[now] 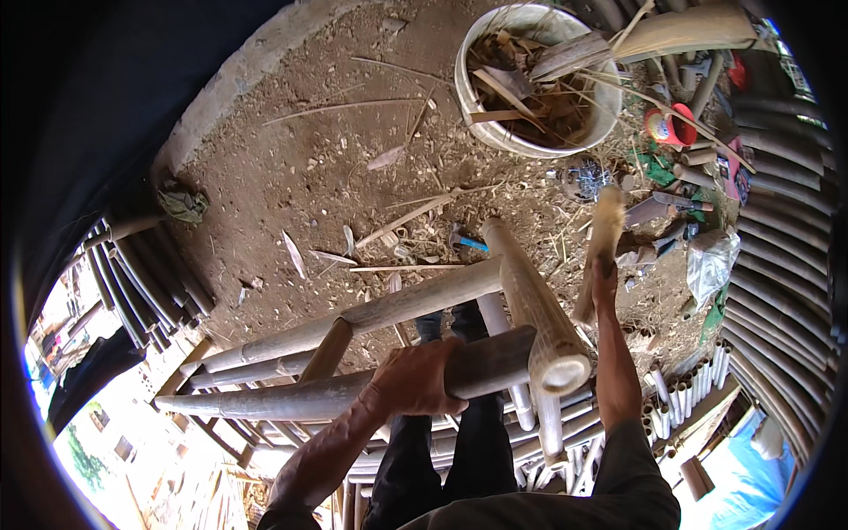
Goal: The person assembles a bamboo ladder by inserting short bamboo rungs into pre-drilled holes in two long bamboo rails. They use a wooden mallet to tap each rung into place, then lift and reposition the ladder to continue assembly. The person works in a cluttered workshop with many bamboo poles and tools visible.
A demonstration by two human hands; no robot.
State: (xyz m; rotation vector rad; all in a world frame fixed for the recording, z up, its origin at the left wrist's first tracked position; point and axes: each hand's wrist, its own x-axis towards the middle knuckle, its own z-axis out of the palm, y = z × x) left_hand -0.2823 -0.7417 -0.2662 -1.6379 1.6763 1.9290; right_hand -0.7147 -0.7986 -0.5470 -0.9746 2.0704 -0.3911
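In front of me lies a frame of bamboo poles. My left hand (413,378) is closed around its near pole (274,399), close to where that pole meets a thick bamboo crosspiece (534,309) with an open round end. To the right of the crosspiece, my right hand (604,272) grips a thick wooden stick (606,221); its upper part is smeared by motion. The stick's lower end shows beside the crosspiece, and I cannot tell if they touch. A far pole (415,300) runs into the crosspiece's other end, with a short strut (327,351) between the two long poles.
A white bucket (609,124) of wood scraps stands at the far right. Near it lie a red cup (678,125), a broad blade (649,210) and a clear plastic bag (712,262). A blue-handled hammer (468,240) lies beyond the frame. Bamboo poles (777,256) line the right side.
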